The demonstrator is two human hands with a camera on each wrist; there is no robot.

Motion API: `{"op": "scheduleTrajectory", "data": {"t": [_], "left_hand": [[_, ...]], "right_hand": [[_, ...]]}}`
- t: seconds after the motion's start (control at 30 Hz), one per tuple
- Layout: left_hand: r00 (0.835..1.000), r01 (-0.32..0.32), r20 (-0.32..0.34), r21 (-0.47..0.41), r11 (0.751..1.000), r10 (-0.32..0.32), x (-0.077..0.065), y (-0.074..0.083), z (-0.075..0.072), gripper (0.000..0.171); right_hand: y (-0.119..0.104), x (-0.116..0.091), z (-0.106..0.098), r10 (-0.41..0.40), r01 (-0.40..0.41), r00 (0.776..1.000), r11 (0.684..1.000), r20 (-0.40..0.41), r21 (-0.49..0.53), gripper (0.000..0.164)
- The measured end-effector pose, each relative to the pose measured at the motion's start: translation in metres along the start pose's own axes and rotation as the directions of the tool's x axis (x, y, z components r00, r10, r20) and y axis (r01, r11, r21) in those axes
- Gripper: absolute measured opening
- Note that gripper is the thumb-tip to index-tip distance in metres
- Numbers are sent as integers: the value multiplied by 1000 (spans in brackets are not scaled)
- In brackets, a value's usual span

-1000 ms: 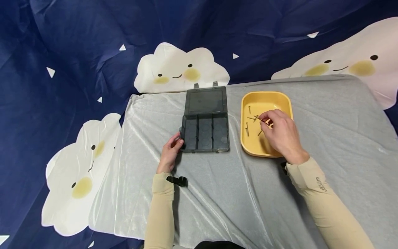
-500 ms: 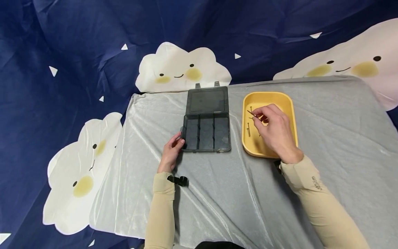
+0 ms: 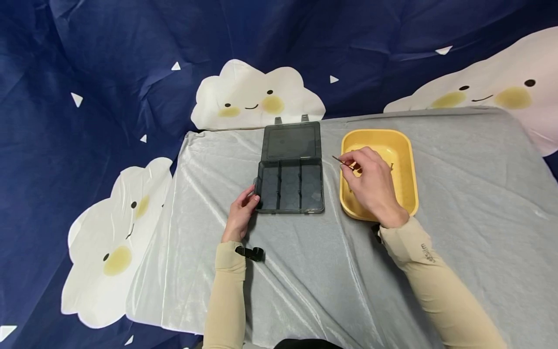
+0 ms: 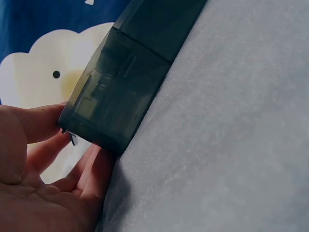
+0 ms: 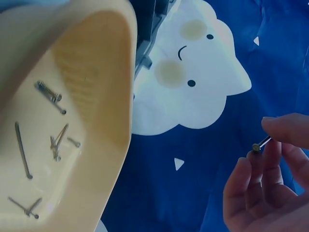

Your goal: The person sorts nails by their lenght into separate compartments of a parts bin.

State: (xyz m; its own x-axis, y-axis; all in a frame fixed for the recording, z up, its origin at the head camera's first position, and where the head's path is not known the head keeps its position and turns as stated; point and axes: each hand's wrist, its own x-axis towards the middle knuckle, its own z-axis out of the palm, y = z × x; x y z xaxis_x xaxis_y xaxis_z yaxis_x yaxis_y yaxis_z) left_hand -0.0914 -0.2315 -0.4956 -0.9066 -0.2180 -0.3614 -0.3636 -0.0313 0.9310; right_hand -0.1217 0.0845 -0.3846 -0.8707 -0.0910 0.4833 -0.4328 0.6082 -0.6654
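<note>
A dark translucent compartment box (image 3: 289, 186) lies with its lid (image 3: 291, 140) folded back on the grey cloth. My left hand (image 3: 240, 213) holds its left side near the front corner. The left wrist view shows the thumb (image 4: 41, 121) against the upper edge and fingers lower on the side wall. Over the left part of a yellow tray (image 3: 405, 194), my right hand (image 3: 368, 182) pinches a thin metal screw (image 3: 342, 162) between thumb and fingertips. The screw's tip points left, past the tray's rim. In the right wrist view, several loose screws and nails (image 5: 23, 150) lie in the tray.
Grey cloth (image 3: 301, 271) covers the table under both containers. A strip of it separates the box from the tray. Behind the table hangs a dark blue curtain (image 3: 357, 43) with white cloud prints. Two dividers (image 3: 300, 186) split the box into lengthwise compartments.
My right hand has moved left within the tray, lifting the screw until its tip passes the tray's left rim. The left hand stays at the box.
</note>
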Motion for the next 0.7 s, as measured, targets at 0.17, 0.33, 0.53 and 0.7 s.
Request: {"op": "scheduleTrajectory", "data": {"t": [0.17, 0.33, 0.53, 0.7], "left_hand": [[1000, -9, -1, -4, 1000, 9, 1, -1, 0, 43], [1000, -10, -1, 0, 1000, 10, 1, -1, 0, 43], [1000, -4, -8, -1, 1000, 4, 2, 0, 0, 43], [1000, -8, -5, -19, 1000, 8, 2, -1, 0, 43]], "right_hand": [[-6, 2, 10, 2, -3, 1000, 999, 16, 36, 11], [-11, 2, 19, 6, -9, 999, 996, 39, 90, 12], [-15, 0, 29, 26, -34, 997, 994, 79, 100, 14], [-16, -3, 39, 24, -35, 994, 994, 105, 102, 13]]}}
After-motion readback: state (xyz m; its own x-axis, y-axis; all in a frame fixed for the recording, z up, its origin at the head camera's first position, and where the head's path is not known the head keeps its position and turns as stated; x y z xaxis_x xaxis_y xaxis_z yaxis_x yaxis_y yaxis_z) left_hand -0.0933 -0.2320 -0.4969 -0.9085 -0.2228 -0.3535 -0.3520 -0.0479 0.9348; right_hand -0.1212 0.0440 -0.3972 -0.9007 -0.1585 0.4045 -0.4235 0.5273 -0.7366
